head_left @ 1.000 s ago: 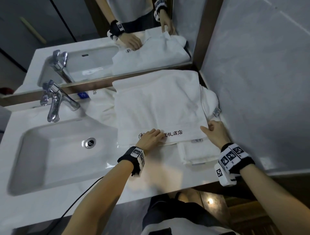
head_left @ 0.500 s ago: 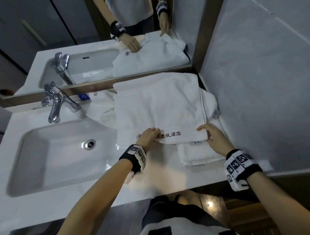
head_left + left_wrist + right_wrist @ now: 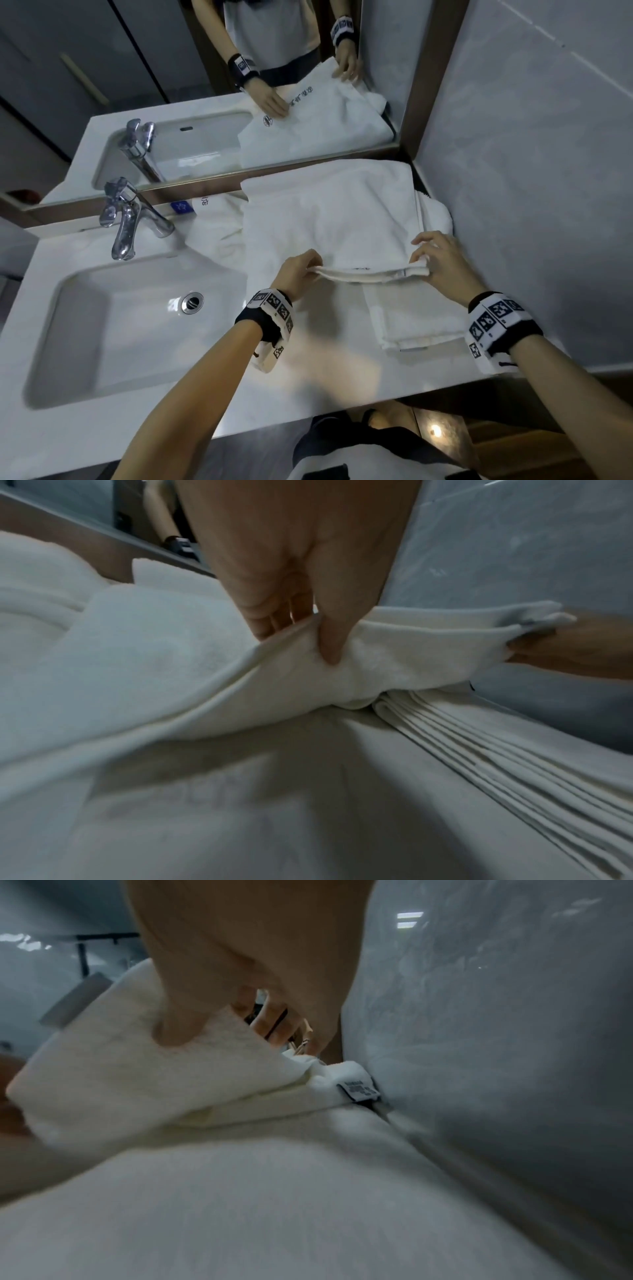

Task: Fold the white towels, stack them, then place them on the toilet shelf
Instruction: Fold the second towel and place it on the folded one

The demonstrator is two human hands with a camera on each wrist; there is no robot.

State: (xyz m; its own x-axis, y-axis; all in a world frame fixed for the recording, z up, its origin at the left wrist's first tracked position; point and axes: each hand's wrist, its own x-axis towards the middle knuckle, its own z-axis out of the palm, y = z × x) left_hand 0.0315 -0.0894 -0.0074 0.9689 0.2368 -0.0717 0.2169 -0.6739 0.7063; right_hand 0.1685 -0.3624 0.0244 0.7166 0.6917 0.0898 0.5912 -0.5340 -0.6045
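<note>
A large white towel [image 3: 329,219] lies spread on the counter between the mirror and my hands. My left hand [image 3: 301,269] pinches its near left corner, thumb under and fingers over [image 3: 329,639]. My right hand [image 3: 435,260] pinches the near right corner [image 3: 178,1031]. The near hem [image 3: 370,274] is lifted off the counter and stretched between both hands. Under it, a smaller folded white towel [image 3: 414,315] lies at the counter's right, its layered edges [image 3: 479,750] visible in the left wrist view. A crumpled white towel [image 3: 219,222] lies behind the basin, partly covered.
The white counter [image 3: 308,377] holds a sink basin [image 3: 130,329] with a chrome faucet [image 3: 126,222] on the left. A mirror [image 3: 205,85] runs along the back. A grey tiled wall [image 3: 531,171] stands close on the right, touching the towels.
Both hands went from resting on the towel's near edge to pinching its two near corners. The hem with the printed lettering has lifted off the counter and turned up.
</note>
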